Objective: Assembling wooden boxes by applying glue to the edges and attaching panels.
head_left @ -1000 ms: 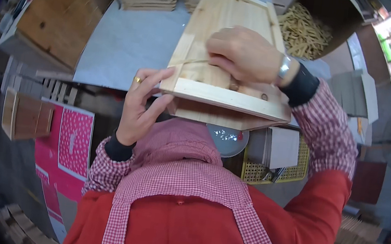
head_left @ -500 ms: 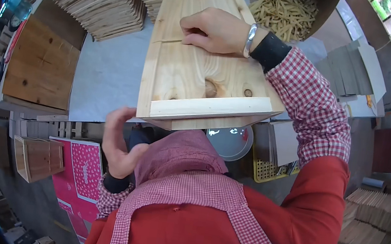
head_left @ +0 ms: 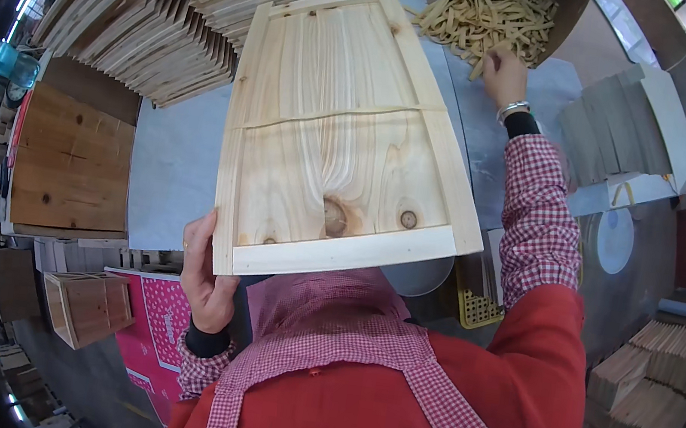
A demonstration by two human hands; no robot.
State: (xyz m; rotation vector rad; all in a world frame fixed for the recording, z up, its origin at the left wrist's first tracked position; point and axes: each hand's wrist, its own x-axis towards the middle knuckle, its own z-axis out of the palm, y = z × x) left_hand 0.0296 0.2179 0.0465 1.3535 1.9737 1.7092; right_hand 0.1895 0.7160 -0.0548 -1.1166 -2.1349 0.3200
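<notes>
A pale wooden box with a framed, knotty panel facing up lies in front of me on the table. A tan elastic band runs across its middle. My left hand grips the near left corner, thumb and fingers against the side; part of the grip is hidden by the box. Beyond the box's right side, my right hand is at the edge of a heap of tan elastic bands. Its fingers are pinched on one band that sticks out from the heap.
Stacks of thin wooden boards stand at the far left. A brown wooden box sits at the left table edge. Grey sheets are piled at the right. Below the table are a yellow crate and pink printed cartons.
My right hand has left the box's panel and reached right to the elastic bands. The box has shifted nearer and left, and my left hand has closed on its corner.
</notes>
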